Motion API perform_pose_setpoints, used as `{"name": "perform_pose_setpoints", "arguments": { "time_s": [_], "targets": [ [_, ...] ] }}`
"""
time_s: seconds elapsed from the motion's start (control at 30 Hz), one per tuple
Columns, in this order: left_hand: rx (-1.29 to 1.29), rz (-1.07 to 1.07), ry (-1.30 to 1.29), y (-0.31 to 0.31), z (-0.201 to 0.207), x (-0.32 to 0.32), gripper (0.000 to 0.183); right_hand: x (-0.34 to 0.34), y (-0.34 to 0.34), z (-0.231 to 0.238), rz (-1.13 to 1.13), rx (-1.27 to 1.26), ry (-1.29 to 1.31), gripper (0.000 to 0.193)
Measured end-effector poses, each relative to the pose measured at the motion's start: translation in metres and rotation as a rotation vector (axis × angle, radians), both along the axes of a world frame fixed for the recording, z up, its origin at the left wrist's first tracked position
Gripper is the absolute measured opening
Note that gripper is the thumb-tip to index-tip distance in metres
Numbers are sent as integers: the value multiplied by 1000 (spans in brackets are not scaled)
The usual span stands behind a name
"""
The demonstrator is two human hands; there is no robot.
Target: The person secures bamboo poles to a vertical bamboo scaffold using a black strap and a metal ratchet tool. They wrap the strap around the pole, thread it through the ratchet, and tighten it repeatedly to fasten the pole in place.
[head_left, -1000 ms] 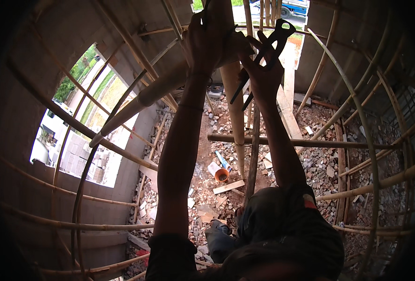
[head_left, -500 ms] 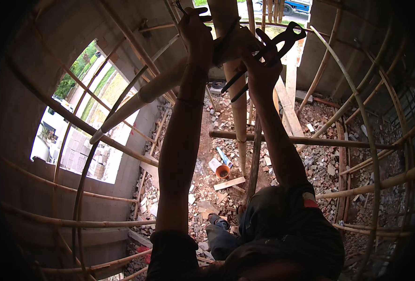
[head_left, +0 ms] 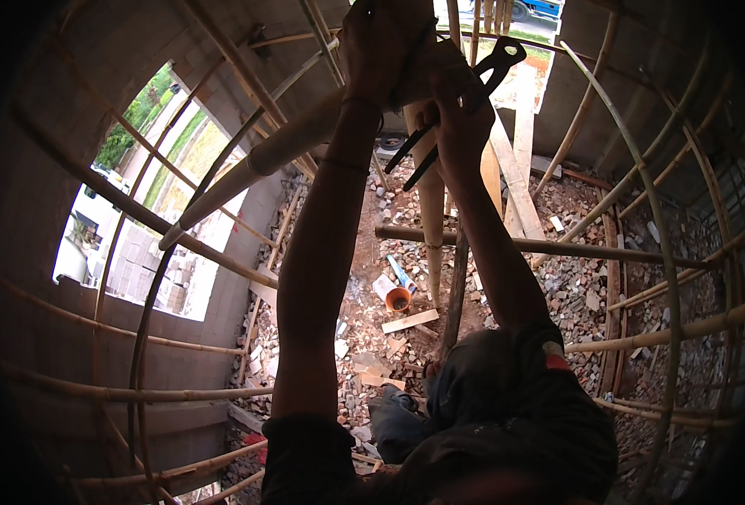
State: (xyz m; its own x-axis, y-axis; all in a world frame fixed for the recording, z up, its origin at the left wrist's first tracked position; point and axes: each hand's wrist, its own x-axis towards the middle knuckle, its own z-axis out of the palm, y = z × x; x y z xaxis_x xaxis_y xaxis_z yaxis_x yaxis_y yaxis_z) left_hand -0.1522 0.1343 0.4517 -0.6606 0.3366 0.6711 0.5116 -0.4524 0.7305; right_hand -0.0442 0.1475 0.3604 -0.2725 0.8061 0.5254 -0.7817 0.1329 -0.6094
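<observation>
My right hand [head_left: 463, 114] is closed round black end-cutting pincers [head_left: 500, 63]. Their jaws point up and to the right, while the handles stick out below the hand to the left. A thick upright bamboo pole [head_left: 429, 198] passes just behind that hand. Higher up, my left hand [head_left: 374, 55] is raised against the crossing of the poles, its fingers curled in deep shadow; what they grip cannot be made out. From this crossing a slanting bamboo pole [head_left: 259, 162] runs down to the left, passing behind my left forearm.
Thin bamboo poles form a frame on both sides, with one horizontal pole [head_left: 557, 250] at the right. Far below, broken bricks [head_left: 566, 307] cover the ground around an orange bucket [head_left: 398, 299] and a short board [head_left: 410, 321]. Wall openings [head_left: 149, 227] show daylight.
My left hand has moved right and in against the pole crossing. My right hand and the pincers have shifted slightly left and down, and stay together.
</observation>
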Motion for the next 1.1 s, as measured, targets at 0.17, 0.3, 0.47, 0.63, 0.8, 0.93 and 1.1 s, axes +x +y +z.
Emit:
{"name": "perform_pose_setpoints", "arguments": {
  "time_s": [0.17, 0.3, 0.47, 0.63, 0.8, 0.93, 1.1],
  "targets": [
    [-62, 83, 108, -9, 5, 15, 40, -14, 8, -8, -66, 17, -15, 28],
    [75, 252, 255, -11, 5, 23, 40, -20, 8, -5, -92, 15, 2, 26],
    [149, 482, 323, -19, 3, 28, 37, -21, -4, 7, -59, -16, 126, 14],
    [-135, 462, 502, -31, -3, 32, 39, -16, -6, 11, -99, 12, 60, 23],
    [-326, 343, 704, -40, -8, 26, 57, -15, -2, 7, -67, -15, 28, 27],
    [-377, 159, 927, -63, -4, 7, 92, -14, 1, 5, -12, -18, 39, 27],
    [-524, 91, 904, -80, -13, 4, 110, -10, 7, 7, -18, 32, 35, 26]
  ]
}}
